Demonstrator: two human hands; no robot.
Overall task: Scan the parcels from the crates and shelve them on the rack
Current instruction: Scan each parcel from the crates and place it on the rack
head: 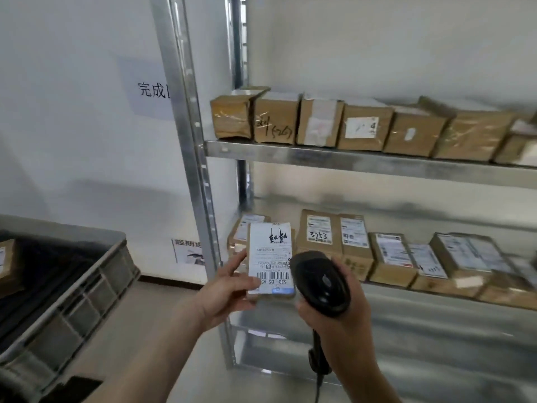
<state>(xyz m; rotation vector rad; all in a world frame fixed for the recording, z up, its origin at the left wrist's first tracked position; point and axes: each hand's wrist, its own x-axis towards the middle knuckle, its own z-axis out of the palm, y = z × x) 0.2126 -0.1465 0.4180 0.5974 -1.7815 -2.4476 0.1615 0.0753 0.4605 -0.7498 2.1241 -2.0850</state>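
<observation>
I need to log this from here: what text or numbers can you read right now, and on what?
"530- D5 A5": label of the held parcel, upside down, cut off by the left hand; finer print blurred.
"3753": handwritten on a lower-shelf parcel.
"(526)", roughly: upper-shelf box.
"4": white sticker.
"完成": wall sign, cut off.
Other labels: too blurred.

There is one view only, from a wide-angle camera worn on the person's head. It looks forward and slightly down, close over the two forearms, so the left hand [225, 292] and right hand [334, 312] sit low in the middle of the picture. It faces the metal rack [363, 162] at near range, taking in two shelf levels. A grey crate [75, 289] fills the lower left corner, and straight edges bow outwards toward the borders.
</observation>
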